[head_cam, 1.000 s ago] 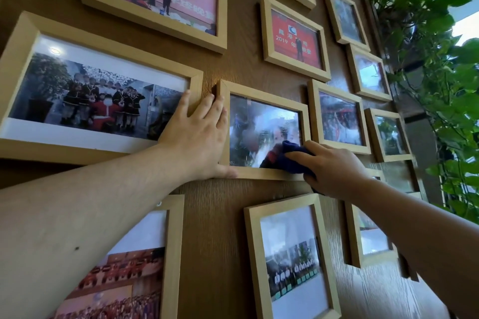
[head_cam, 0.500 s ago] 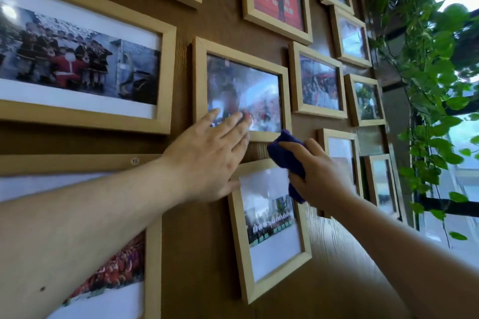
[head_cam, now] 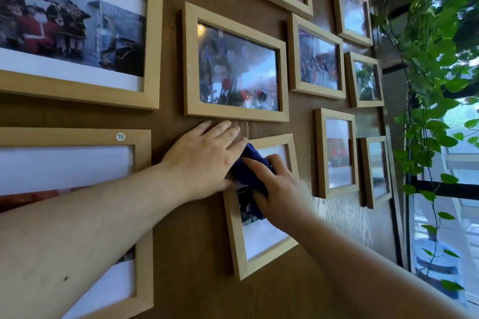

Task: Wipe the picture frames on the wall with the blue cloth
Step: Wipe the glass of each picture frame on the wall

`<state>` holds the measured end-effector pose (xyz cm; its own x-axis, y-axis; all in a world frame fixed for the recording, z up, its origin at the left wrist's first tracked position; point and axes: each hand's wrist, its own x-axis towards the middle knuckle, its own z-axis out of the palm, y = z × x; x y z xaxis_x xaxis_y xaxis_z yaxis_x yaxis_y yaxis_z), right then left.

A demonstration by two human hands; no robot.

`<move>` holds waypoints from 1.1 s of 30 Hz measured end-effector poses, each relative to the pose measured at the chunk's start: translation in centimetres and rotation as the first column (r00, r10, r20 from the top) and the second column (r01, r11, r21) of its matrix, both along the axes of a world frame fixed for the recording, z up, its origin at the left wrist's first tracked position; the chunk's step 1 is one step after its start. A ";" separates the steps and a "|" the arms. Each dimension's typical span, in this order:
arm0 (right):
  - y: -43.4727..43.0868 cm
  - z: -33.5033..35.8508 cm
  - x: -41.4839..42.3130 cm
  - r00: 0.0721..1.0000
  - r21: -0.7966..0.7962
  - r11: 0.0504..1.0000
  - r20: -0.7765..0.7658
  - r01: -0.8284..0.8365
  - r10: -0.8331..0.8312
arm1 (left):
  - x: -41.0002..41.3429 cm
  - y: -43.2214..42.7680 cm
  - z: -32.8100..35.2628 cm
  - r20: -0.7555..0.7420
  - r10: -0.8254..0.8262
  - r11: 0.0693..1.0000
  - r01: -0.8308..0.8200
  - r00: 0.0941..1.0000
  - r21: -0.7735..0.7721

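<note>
Several light wooden picture frames hang on a brown wood-grain wall. My right hand (head_cam: pixel 281 186) presses the dark blue cloth (head_cam: pixel 248 171) against the glass of an upright frame (head_cam: pixel 239 254) in the lower middle. My left hand (head_cam: pixel 204 160) lies flat, fingers spread, on the wall and on that frame's top-left corner, touching the cloth. Directly above hangs a landscape frame (head_cam: pixel 234 114) with a dark photo. The cloth and both hands hide the upper half of the upright frame's picture.
A wide frame (head_cam: pixel 77 90) hangs at upper left, and a frame with a "19" sticker (head_cam: pixel 120 136) sits behind my left forearm. Smaller frames (head_cam: pixel 337 189) fill the right side. A leafy climbing plant (head_cam: pixel 430 65) and a window (head_cam: pixel 456 189) stand at the far right.
Both hands dropped from the landscape frame to the upright frame below it. The cloth went from that frame's glass, off through the air, onto the lower frame's glass. The view shifted down.
</note>
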<state>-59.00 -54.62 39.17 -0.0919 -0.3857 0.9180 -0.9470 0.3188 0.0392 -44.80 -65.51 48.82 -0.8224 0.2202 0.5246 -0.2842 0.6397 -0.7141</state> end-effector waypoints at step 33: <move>2.7 -3.5 -3.7 0.982 0.069 0.990 0.134 0.121 -0.130 | -0.2 -0.1 -0.5 0.008 0.038 0.998 -0.037 0.999 -0.041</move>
